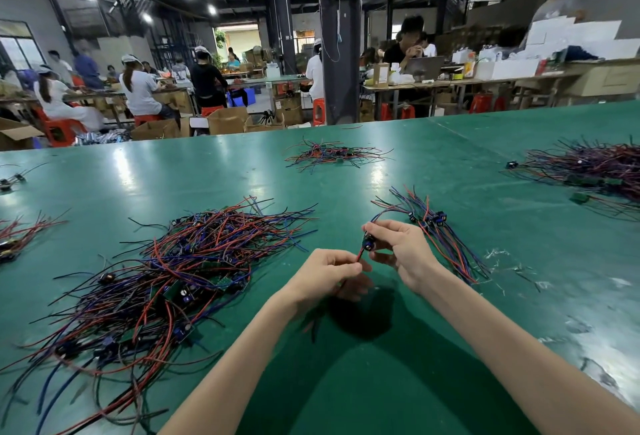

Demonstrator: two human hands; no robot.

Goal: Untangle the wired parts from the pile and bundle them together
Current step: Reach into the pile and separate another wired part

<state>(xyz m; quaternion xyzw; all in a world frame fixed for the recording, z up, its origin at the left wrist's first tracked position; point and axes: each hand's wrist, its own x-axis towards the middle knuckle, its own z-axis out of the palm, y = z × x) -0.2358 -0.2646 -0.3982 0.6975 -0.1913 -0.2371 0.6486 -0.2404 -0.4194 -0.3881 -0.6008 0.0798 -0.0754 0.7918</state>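
Note:
A big tangled pile [166, 282] of red, blue and black wired parts lies on the green table [381, 382] at my left. Above the table in front of me, my right hand [398, 251] pinches the small dark component of one wired part [367, 243]. My left hand [329, 273] pinches that part's red and blue wires just below the component. A sorted bundle [440, 237] of wired parts lies beyond my right hand, wires running toward me on the right.
A smaller wire heap [332, 154] lies at the far middle of the table, a large one [595, 168] at the far right, and a few parts [14, 237] at the left edge. Scraps of clear plastic [512, 268] lie to the right. Other people work at benches behind.

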